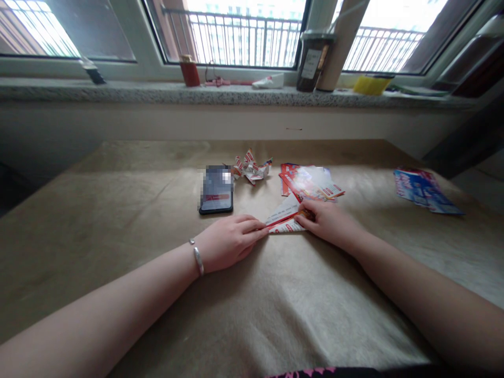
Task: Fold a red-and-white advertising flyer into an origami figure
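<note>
A folded white and red paper (282, 218) lies on the beige cloth-covered table (118, 226). My left hand (228, 242) rests on the cloth with its fingers pressed together on the paper's left tip. My right hand (328, 221) pinches the paper's right edge and presses it down. A silver bracelet (197, 258) circles my left wrist. Just behind the paper lies a stack of red and white leaflets (309, 182). A finished folded paper figure (251, 168) sits further back.
A dark phone (217, 190) lies face up left of the paper. Blue leaflets (425, 190) rest at the right edge. On the stone windowsill (137, 93) stand a red cup (189, 71), a dark jar (313, 65) and a yellow object (370, 84).
</note>
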`<state>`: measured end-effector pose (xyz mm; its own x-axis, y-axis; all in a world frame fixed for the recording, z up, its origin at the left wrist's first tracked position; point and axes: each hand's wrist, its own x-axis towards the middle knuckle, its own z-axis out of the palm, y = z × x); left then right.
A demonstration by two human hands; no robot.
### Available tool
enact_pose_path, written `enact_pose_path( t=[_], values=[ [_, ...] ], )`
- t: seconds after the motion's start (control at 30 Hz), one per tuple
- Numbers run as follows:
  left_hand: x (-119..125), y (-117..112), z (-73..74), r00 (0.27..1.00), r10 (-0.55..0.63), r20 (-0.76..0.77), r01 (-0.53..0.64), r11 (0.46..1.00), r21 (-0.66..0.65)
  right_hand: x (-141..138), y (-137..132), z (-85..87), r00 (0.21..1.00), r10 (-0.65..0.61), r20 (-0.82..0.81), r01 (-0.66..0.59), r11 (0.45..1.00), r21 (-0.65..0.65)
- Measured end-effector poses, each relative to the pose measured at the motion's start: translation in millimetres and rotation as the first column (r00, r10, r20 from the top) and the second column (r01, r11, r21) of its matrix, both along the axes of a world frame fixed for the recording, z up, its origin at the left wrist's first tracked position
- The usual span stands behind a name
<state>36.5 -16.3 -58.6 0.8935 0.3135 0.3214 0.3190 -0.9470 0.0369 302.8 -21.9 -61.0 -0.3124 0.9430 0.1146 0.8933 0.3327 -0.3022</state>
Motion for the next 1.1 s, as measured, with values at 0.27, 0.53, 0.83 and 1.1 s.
enact_pose_path(
  t=[0.27,0.53,0.83,1.1],
  values=[
    [0.5,0.7,-1.2,1.000,0.010,0.000,-0.010,1.000,-0.007,1.9,2.5,-4.3,0.998,0.012,0.066,-0.012,1.000,-0.001],
    [-1.3,-0.5,-2.2,0.999,0.038,-0.029,-0.039,0.999,-0.035,-0.7,3.7,0.7,0.995,-0.003,0.097,0.010,0.998,-0.064],
    [1.2,1.8,-2.6,0.999,-0.003,0.035,0.005,0.999,-0.049,6.6,4.6,-0.5,0.997,0.022,0.075,-0.017,0.997,-0.071],
    [2.4,1.3,-0.3,1.000,0.001,-0.016,-0.001,0.999,-0.040,2.2,-2.7,4.2,0.990,0.040,0.136,-0.058,0.989,0.133]
  ],
)
